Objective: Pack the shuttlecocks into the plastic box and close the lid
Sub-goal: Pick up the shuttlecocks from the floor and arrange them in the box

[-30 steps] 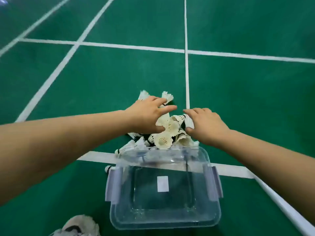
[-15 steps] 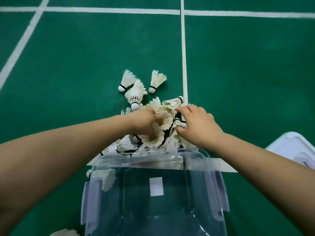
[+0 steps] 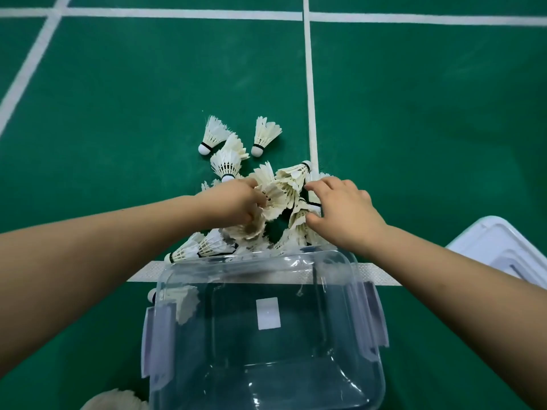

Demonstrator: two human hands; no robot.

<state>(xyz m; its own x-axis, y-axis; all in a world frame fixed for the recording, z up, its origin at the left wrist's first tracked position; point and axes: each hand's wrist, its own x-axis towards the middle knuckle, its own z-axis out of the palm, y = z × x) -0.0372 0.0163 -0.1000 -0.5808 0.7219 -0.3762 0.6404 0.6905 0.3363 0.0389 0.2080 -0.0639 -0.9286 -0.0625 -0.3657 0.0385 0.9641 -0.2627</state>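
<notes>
A pile of white feather shuttlecocks (image 3: 281,184) lies on the green court floor just beyond a clear plastic box (image 3: 367,377), which stands open with nothing inside it. My left hand (image 3: 233,202) is closed around a bunch of shuttlecocks at the pile's left side. My right hand (image 3: 343,211) rests on the pile's right side, its fingers curled over several shuttlecocks. Three shuttlecocks (image 3: 263,136) lie loose farther out. One shuttlecock (image 3: 182,303) lies against the box's left outer wall.
The white lid (image 3: 503,250) lies on the floor at the right edge. White court lines (image 3: 309,84) cross the green floor. Another shuttlecock (image 3: 118,402) shows at the bottom left edge.
My view has tilted down and closer to the box. My left hand has closed on shuttlecocks, and both hands have drawn the pile a little toward the box.
</notes>
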